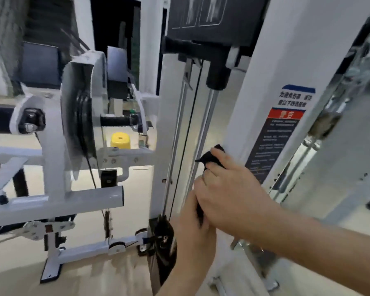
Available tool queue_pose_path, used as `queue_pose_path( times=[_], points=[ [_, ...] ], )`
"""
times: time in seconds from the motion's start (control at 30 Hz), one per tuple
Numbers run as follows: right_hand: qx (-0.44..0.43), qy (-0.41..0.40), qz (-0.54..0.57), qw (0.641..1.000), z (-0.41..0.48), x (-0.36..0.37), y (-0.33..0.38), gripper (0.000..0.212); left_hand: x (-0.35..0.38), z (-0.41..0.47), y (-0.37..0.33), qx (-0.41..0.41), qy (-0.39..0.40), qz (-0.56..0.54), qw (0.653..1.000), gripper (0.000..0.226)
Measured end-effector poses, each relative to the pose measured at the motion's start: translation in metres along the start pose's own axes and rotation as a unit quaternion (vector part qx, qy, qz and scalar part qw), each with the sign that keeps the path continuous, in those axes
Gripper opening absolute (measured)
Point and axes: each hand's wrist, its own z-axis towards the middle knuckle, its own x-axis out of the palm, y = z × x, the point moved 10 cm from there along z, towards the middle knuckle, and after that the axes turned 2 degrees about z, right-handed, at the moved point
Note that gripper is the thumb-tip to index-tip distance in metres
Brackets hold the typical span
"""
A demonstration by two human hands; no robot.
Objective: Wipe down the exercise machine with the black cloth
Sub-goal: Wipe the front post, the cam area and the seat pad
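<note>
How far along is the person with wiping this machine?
Done: nothing visibly marks wiped parts, so that is unclear. In hand: the right hand and the left hand below it hold the black cloth round the chrome guide rod, on its lower part. Left, probably: the second rod, the pulley wheel and the white upright.

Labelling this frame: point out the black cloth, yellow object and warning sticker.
black cloth [206,158], head view, bunched top.
yellow object [120,141], head view, front side.
warning sticker [273,142], head view, dark text panel.
</note>
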Motion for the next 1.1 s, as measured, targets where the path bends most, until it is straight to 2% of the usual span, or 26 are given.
queue_pose_path(
  times=[0.07,0.13,0.23,0.3,0.33,0.37,0.43,0.47,0.57,0.63,0.67,0.73,0.77,0.8,0.87,0.97,1.03,1.1],
  points=[
    [-0.028,0.131,-0.012,0.991,0.005,0.019,0.017,0.027,0.0,-0.001,0.016,-0.067,0.045,0.007,0.997,0.032],
    [-0.052,0.171,0.005,0.984,0.003,0.034,0.037,0.022,-0.007,-0.005,0.037,-0.104,0.098,0.091,0.985,0.032],
    [-0.013,0.177,0.075,0.981,0.008,0.058,0.052,0.017,-0.033,-0.008,0.07,-0.149,0.131,0.164,0.966,0.023],
    [0.052,0.135,0.168,0.975,0.021,0.065,0.053,0.019,-0.07,0.005,0.071,-0.141,0.086,0.18,0.97,0.016],
    [0.102,0.097,0.256,0.956,0.027,0.068,0.05,0.023,-0.091,0.015,0.067,-0.124,0.055,0.201,0.97,0.015],
    [0.16,0.053,0.364,0.916,0.032,0.074,0.048,0.028,-0.112,0.027,0.059,-0.098,0.023,0.229,0.968,0.015],
    [0.251,-0.042,0.551,0.794,0.039,0.087,0.054,0.033,-0.146,0.05,0.04,-0.054,-0.02,0.274,0.96,0.013],
    [0.277,-0.081,0.598,0.748,0.046,0.094,0.06,0.031,-0.157,0.059,0.035,-0.04,-0.027,0.299,0.953,0.012],
    [0.312,-0.155,0.64,0.685,0.08,0.107,0.084,0.03,-0.184,0.083,0.045,-0.025,-0.03,0.391,0.92,0.008],
    [0.314,-0.171,0.664,0.656,0.11,0.116,0.101,0.027,-0.204,0.099,0.06,-0.017,-0.038,0.454,0.89,0.009],
    [0.295,-0.162,0.676,0.656,0.125,0.125,0.114,0.023,-0.214,0.108,0.069,-0.021,-0.037,0.481,0.876,0.01],
    [0.21,-0.113,0.666,0.706,0.152,0.143,0.158,0.026,-0.227,0.118,0.093,-0.031,-0.005,0.546,0.837,0.012],
    [0.168,-0.078,0.653,0.734,0.16,0.153,0.182,0.032,-0.228,0.121,0.104,-0.022,0.023,0.587,0.809,0.014],
    [0.15,-0.069,0.645,0.747,0.163,0.162,0.196,0.036,-0.226,0.122,0.115,0.003,0.06,0.629,0.775,0.019],
    [0.177,-0.09,0.653,0.731,0.166,0.18,0.2,0.039,-0.218,0.117,0.126,0.072,0.103,0.659,0.741,0.04],
    [0.302,-0.117,0.643,0.694,0.178,0.205,0.164,0.034,-0.208,0.12,0.139,0.138,0.128,0.673,0.715,0.064],
    [0.393,-0.09,0.65,0.644,0.185,0.225,0.138,0.028,-0.202,0.126,0.143,0.146,0.139,0.676,0.708,0.064],
    [0.468,-0.095,0.655,0.586,0.185,0.239,0.109,0.026,-0.195,0.134,0.142,0.157,0.146,0.679,0.703,0.052]
  ],
)
